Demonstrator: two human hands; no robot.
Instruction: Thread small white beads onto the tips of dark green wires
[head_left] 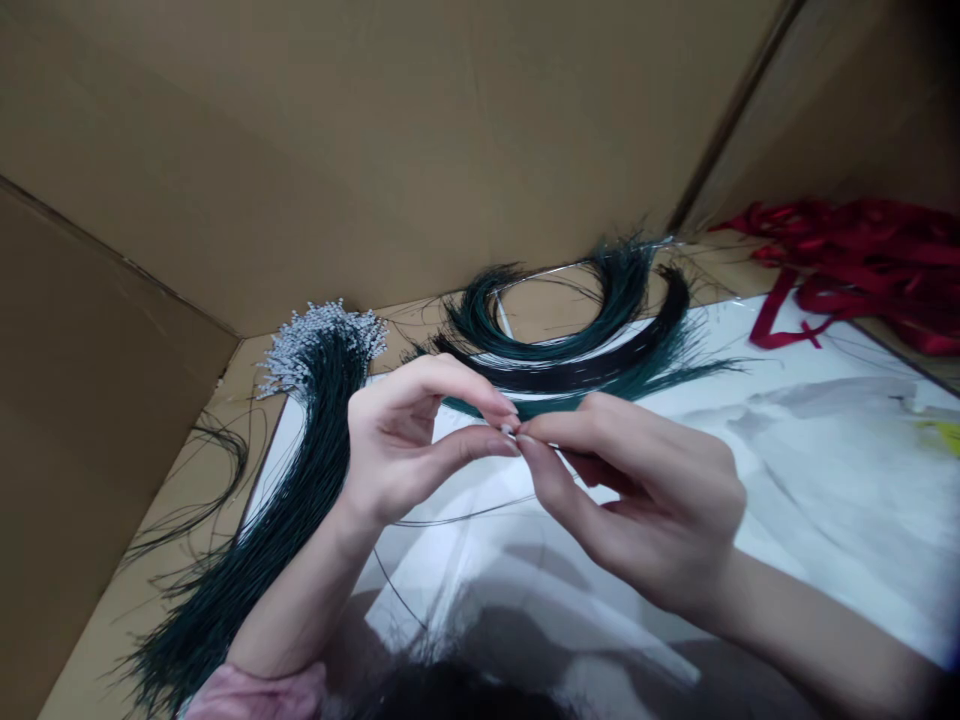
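Head view: I see the left hand pinching a small white tip above the white board; the right hand pinches narrowly beside it, on what I cannot tell. Steady the tip; use light fingertip pressure. The wire bundle crowds the left forearm; the cardboard wall bounds the far side; rightward offers more room.

I noticed a tiny piece in white, and a long wire bundle of deep green with silvery-grey tips. One looped bundle was dark green, one arched bundle nearly black. The ribbons showed deep red, the sheet white, the walls plain brown, the sleeve pink.
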